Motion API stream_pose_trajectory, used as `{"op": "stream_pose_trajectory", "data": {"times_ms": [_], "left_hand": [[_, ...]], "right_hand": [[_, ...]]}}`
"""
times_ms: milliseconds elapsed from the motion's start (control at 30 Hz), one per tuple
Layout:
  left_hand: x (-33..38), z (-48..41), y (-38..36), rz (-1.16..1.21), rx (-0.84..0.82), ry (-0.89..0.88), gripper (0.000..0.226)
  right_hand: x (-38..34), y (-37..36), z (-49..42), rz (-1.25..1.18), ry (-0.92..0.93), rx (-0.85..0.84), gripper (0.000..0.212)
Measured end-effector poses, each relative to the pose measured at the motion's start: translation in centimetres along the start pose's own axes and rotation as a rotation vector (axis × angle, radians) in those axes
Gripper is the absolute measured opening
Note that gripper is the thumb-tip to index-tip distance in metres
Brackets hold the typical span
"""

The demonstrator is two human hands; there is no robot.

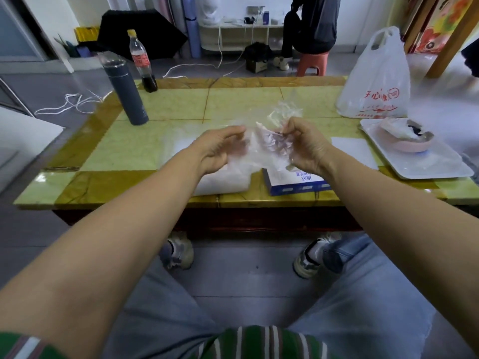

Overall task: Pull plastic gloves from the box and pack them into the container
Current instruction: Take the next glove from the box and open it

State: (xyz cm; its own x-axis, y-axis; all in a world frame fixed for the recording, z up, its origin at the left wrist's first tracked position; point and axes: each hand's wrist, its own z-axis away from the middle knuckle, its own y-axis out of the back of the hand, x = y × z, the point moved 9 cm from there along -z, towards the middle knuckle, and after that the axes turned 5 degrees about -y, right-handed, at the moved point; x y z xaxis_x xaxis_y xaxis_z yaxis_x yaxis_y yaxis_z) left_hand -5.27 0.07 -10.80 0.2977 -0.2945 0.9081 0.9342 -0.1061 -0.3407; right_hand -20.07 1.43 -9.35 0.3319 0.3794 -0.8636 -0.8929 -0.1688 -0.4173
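Box (298,183) sits at the near table (160,141) edge, partly under the right wrist. Just left of it is a pale translucent heap (223,181); can't tell if that's the container or loose film.

Glove (267,143) is held in the air above both, stretched between the hands. Left hand (220,149): fingers curled, thumb pinching the film's edge. Right hand (307,145): fingers curled tight, pinching a bunched wad of it.

Handling, my read: near-weightless, limp thin film, clingy and easily torn. It won't hold a shape, so pinch at the cuff or a gathered bunch, and press it down when packing or it springs back up.

Nearby: white tray (414,169) with a pink bowl (412,145) to the right. Dark flask (124,92) and cola bottle (141,60) far left, well apart. White carrier bag (375,81) far right. Nothing blocks the work area; the box under the wrist is the only thing likely to get knocked. Seated person (311,24) beyond the table.
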Motion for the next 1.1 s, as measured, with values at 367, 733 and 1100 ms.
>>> {"op": "stream_pose_trajectory", "data": {"times_ms": [367,733,1100], "left_hand": [[6.1,-0.4,13.0,-0.669,0.56,-0.268,0.058],[3.9,-5.9,11.2,-1.339,0.384,-0.299,0.054],[2.3,-7.3,11.1,-1.49,0.264,-0.263,0.061]], "right_hand": [[1.8,-2.7,-7.3,0.666,-0.043,0.35,0.015],[0.6,-2.0,-10.7,1.109,0.061,0.432,0.057],[6.6,-4.1,-13.5,1.233,-0.315,0.14,0.037]]}}
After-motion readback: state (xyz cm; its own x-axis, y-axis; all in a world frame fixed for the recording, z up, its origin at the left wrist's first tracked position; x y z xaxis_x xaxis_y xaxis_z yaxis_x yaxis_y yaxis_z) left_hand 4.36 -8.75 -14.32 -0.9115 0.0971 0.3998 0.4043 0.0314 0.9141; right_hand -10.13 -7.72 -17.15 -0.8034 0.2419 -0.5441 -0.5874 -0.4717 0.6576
